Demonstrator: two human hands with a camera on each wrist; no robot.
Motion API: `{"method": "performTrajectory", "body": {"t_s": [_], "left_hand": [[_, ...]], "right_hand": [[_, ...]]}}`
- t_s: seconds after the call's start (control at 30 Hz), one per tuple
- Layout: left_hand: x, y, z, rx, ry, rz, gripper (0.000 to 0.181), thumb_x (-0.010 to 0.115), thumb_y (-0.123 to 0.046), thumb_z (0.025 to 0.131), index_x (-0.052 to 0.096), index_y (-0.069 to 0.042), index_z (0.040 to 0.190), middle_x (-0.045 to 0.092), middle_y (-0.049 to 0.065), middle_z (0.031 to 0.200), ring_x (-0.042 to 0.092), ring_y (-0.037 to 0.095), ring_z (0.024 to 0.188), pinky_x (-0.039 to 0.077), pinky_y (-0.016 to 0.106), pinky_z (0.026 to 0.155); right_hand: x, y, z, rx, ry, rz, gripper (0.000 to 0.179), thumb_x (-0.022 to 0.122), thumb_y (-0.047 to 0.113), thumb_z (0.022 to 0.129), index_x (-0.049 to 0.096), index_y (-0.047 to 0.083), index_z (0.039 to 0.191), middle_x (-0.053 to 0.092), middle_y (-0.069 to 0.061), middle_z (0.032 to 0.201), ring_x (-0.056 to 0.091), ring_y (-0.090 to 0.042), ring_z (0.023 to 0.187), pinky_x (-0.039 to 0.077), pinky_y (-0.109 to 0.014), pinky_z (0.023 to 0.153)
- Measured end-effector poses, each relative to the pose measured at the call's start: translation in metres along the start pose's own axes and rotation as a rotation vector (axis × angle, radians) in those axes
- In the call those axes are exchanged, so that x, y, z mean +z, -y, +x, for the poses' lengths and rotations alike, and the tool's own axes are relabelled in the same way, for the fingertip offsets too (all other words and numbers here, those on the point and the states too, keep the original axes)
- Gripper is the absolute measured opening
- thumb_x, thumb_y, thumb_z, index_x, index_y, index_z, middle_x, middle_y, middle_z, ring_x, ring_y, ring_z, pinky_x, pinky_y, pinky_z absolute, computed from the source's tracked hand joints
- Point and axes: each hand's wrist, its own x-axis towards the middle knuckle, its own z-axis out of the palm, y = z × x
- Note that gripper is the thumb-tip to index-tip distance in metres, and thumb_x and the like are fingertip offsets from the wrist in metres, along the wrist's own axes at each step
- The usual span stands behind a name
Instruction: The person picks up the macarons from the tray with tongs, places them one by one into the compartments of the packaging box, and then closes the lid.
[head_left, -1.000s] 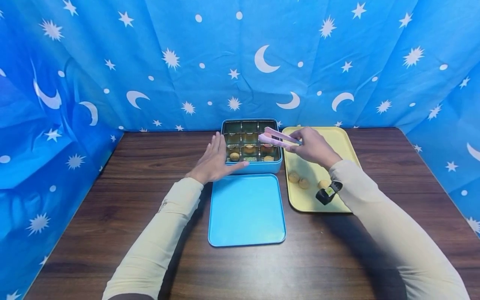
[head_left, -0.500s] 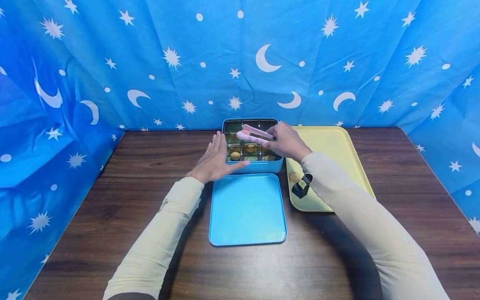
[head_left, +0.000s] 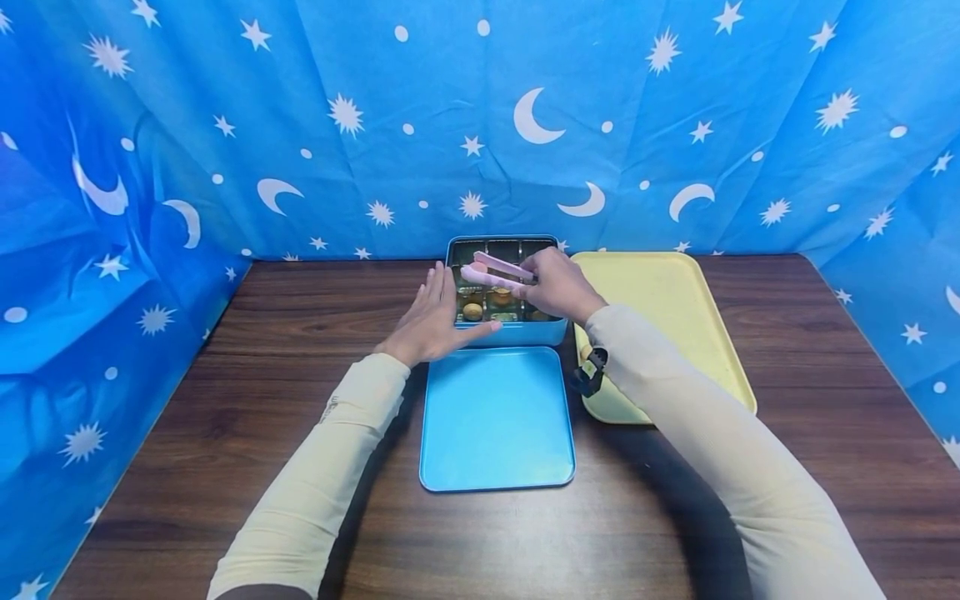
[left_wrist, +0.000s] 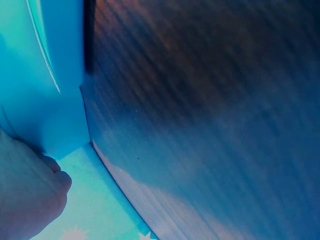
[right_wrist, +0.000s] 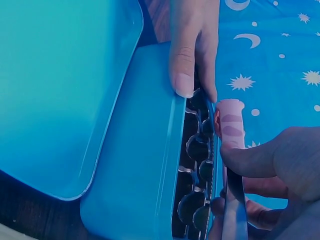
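In the head view, a blue square tin [head_left: 510, 334] holds a divided dark insert. Round tan cookies show in its front compartments, one cookie [head_left: 472, 312] at front left. My right hand [head_left: 558, 283] grips pink tongs [head_left: 491, 277] above the tin. Between the tong tips sits a small orange-pink piece, partly hidden; its kind is unclear. My left hand [head_left: 423, 321] rests along the tin's left side with straight fingers, its thumb on the front rim. In the right wrist view, that thumb touches the tin's edge, and the tongs [right_wrist: 231, 120] hang over the compartments.
The blue lid [head_left: 498, 421] lies in front of the tin on the dark wooden table [head_left: 300, 292]. A yellow tray [head_left: 675, 292] stands to the right, partly under my right forearm. A blue star-patterned cloth [head_left: 420, 100] hangs right behind the tin.
My right hand has carried the tongs leftward from the tin's right edge to above its left and middle compartments, its forearm now covering more of the tray. My left hand has stayed in place.
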Motion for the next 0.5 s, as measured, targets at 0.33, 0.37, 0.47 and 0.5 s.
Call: {"method": "performTrajectory", "body": {"t_s": [0.33,0.37,0.47,0.5], "left_hand": [[0.001,0.0,0.0,0.002,0.005,0.004,0.127,0.045,-0.086,0.084,-0.011,-0.001,0.159,-0.017,0.018,0.167,-0.013,0.034,0.153,0.003,0.053,0.123],[0.0,0.0,0.0,0.002,0.005,0.007,0.127,0.045,-0.087,0.084,-0.011,-0.001,0.159,-0.017,0.018,0.167,-0.013,0.034,0.153,0.003,0.053,0.123],[0.0,-0.001,-0.001,-0.001,0.004,0.0,0.128,0.045,-0.087,0.084,-0.01,-0.001,0.16,-0.017,0.017,0.167,-0.012,0.034,0.154,0.003,0.053,0.123],[0.0,-0.001,-0.001,-0.002,0.005,-0.001,0.128,0.045,-0.087,0.084,-0.009,-0.001,0.16,-0.017,0.017,0.167,-0.012,0.034,0.154,0.003,0.053,0.123]], "right_hand": [[-0.005,-0.001,-0.003,-0.021,-0.006,-0.015,0.035,0.072,0.02,0.097,0.069,-0.002,0.124,0.065,-0.014,0.106,0.058,-0.027,0.088,0.05,-0.032,0.067],[-0.006,-0.003,-0.004,-0.024,-0.005,-0.018,0.035,0.072,0.02,0.097,0.07,-0.002,0.124,0.066,-0.015,0.106,0.057,-0.027,0.089,0.049,-0.033,0.068],[-0.012,-0.006,-0.009,-0.029,-0.006,-0.018,0.036,0.073,0.02,0.096,0.069,-0.002,0.124,0.064,-0.015,0.108,0.055,-0.028,0.093,0.048,-0.035,0.07],[-0.014,-0.008,-0.011,-0.03,-0.006,-0.015,0.037,0.073,0.02,0.095,0.069,-0.003,0.124,0.063,-0.015,0.108,0.054,-0.028,0.094,0.047,-0.035,0.071]]}}
